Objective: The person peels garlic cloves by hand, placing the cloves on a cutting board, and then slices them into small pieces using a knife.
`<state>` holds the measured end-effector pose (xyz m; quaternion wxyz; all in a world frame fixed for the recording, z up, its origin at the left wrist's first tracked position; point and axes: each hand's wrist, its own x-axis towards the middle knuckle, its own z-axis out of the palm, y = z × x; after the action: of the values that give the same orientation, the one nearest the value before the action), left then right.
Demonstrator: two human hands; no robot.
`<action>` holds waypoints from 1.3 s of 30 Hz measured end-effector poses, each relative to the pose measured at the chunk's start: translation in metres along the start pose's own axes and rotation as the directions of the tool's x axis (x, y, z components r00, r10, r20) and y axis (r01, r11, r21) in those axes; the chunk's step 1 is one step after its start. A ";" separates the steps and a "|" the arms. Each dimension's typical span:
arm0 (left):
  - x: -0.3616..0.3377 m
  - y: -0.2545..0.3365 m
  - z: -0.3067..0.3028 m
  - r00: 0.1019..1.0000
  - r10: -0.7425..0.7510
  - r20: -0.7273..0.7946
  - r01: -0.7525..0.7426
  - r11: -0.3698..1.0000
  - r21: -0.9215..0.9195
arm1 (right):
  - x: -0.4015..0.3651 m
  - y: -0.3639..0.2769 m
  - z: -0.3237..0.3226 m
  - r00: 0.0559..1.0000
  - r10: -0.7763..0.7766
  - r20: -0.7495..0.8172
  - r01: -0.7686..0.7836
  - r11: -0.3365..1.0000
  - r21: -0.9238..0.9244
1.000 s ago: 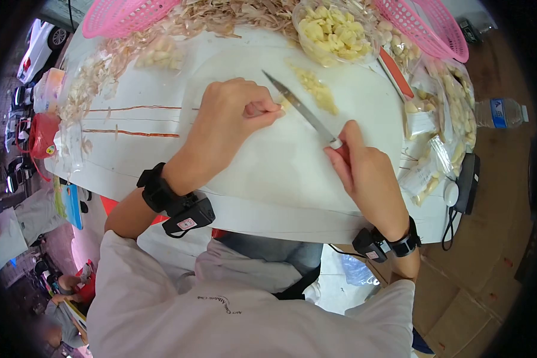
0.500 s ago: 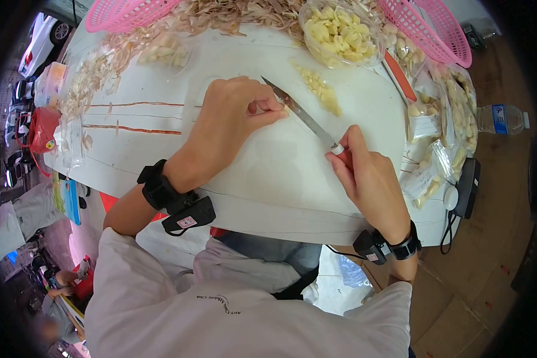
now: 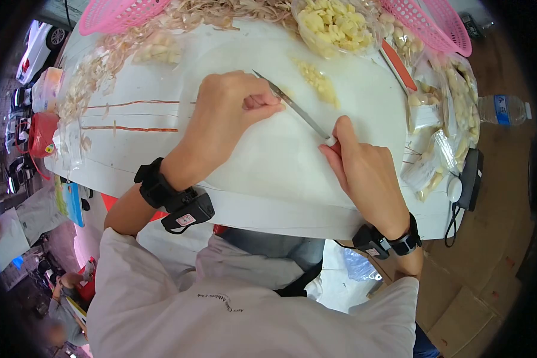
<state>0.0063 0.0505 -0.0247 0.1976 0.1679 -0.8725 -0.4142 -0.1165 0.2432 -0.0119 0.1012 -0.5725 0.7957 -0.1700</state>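
In my right hand [image 3: 361,164] is a knife [image 3: 301,111], its pale handle end pinched between thumb and fingers and its blade pointing up and to the left. My left hand [image 3: 235,110] is closed beside the blade, fingertips pressed together; a small pale piece may be at the fingertips, too small to name. Both hands are over a translucent white cutting mat [image 3: 274,173]. Beyond the blade lies a strip of chopped pale-yellow garlic [image 3: 320,85]. A clear tub [image 3: 337,30] of peeled cloves stands at the mat's far edge.
Pink baskets [image 3: 116,13] [image 3: 432,24] stand at the back corners, with garlic skins [image 3: 203,15] between. On the right are an orange-handled knife [image 3: 398,64], bags of garlic [image 3: 456,113], a black device [image 3: 471,179] and a water bottle [image 3: 502,110]. A red bag [image 3: 43,134] hangs left.
The knife and my right hand have shifted slightly left and up in view. My left hand has moved a little the same way, still closed. The whole view has shifted slightly.
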 end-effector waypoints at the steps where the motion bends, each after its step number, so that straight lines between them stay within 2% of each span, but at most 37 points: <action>1: 0.000 0.000 0.000 1.000 -0.006 -0.001 0.006 1.000 -0.010 | -0.001 0.000 0.001 1.000 -0.016 -0.003 0.016 0.999 -0.041; 5: 0.000 -0.002 0.001 1.000 -0.002 -0.013 0.002 1.000 -0.018 | -0.001 -0.002 -0.003 1.000 -0.011 -0.005 0.011 0.999 -0.040; 7: 0.000 0.000 -0.001 1.000 -0.006 -0.008 0.006 1.000 0.009 | -0.001 -0.002 -0.008 0.993 0.061 0.104 -0.059 0.998 -0.027; 10: 0.000 0.000 -0.001 1.000 -0.001 -0.008 0.001 1.000 0.018 | -0.003 0.004 -0.004 1.000 0.022 0.017 -0.023 0.998 0.061; 13: 0.000 -0.001 -0.001 1.000 -0.004 -0.022 0.004 1.000 0.002 | -0.002 0.002 -0.010 0.996 0.075 0.041 -0.079 0.990 0.118; 19: 0.000 -0.002 -0.001 1.000 0.005 -0.030 -0.005 1.000 0.009 | -0.002 0.003 -0.012 0.995 0.056 0.076 -0.065 0.992 0.112; 39: 0.000 -0.002 0.000 1.000 0.001 -0.021 -0.001 1.000 0.017 | -0.003 0.002 -0.008 0.999 0.031 0.041 -0.035 0.995 0.097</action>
<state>0.0063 0.0490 -0.0256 0.2056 0.1736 -0.8739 -0.4050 -0.1202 0.2480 -0.0049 0.1475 -0.5570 0.7936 -0.1955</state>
